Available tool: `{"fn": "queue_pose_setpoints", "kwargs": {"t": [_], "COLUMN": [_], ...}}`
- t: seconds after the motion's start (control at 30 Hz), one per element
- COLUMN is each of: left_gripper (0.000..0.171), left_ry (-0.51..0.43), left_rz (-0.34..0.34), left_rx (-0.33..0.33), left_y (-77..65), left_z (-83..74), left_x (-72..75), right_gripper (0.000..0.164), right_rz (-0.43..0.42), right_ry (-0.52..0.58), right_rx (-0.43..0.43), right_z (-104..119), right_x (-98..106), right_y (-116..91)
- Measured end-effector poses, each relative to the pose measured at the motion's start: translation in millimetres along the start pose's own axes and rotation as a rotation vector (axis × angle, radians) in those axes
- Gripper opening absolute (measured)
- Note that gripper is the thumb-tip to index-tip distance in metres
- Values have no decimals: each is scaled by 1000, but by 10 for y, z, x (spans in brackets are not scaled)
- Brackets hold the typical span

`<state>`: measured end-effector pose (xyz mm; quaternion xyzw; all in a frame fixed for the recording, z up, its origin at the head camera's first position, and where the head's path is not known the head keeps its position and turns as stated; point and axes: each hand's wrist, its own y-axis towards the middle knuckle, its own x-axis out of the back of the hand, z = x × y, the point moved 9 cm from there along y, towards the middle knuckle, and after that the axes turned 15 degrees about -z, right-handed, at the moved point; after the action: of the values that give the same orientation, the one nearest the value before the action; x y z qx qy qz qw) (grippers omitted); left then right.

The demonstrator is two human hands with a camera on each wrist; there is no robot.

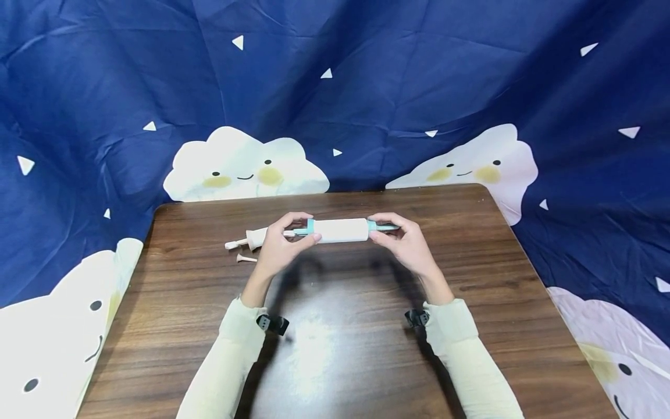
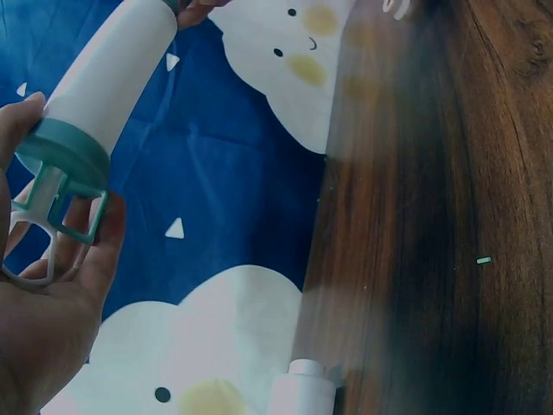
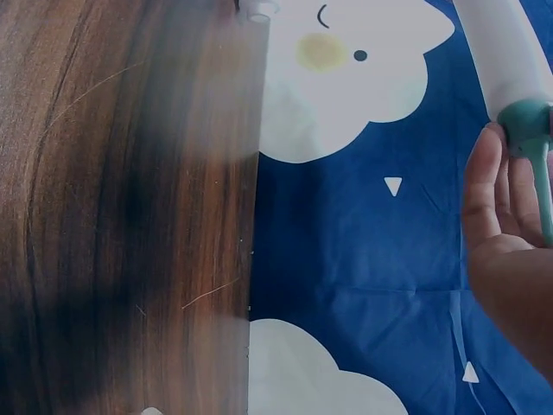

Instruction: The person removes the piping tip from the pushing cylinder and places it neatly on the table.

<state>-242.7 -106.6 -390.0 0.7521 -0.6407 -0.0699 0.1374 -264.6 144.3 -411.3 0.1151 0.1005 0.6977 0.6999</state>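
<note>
A large white syringe (image 1: 342, 230) with teal ends is held level above the far part of the table. My left hand (image 1: 278, 249) grips its left end, thumb and fingers around the teal collar (image 2: 65, 147); a white ring handle (image 2: 30, 277) sticks out past the collar, by the palm. At the other end my right hand (image 1: 410, 244) pinches the teal cap (image 3: 524, 125). A thin teal nozzle (image 3: 542, 190) extends from that cap along the right palm. Part of each end is covered by the fingers.
Left of the left hand, a white bottle-like piece (image 1: 255, 238) lies on the brown table (image 1: 366, 326), partly hidden. A small pale peg-shaped piece (image 1: 246, 258) lies nearer. Blue cloth (image 1: 366, 105) with clouds hangs behind the table.
</note>
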Motion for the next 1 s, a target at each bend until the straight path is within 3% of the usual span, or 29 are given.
{"fn": "queue_pose_setpoints", "kwargs": {"t": [0.17, 0.53, 1.0], "left_gripper": [38, 39, 39], "left_ry": [-17, -34, -28], "left_rz": [-1, -11, -21], "left_rx": [-13, -40, -50], "left_y": [-9, -33, -64], "left_z": [-11, -60, -81], "left_x": [21, 73, 110], "right_gripper": [39, 25, 28], "right_rz": [-5, 12, 32], "right_ry": [13, 79, 14], "right_rx": [-18, -56, -23], "right_z": [-3, 5, 36], "right_x": [7, -13, -10], "right_y": [-2, -10, -34]}}
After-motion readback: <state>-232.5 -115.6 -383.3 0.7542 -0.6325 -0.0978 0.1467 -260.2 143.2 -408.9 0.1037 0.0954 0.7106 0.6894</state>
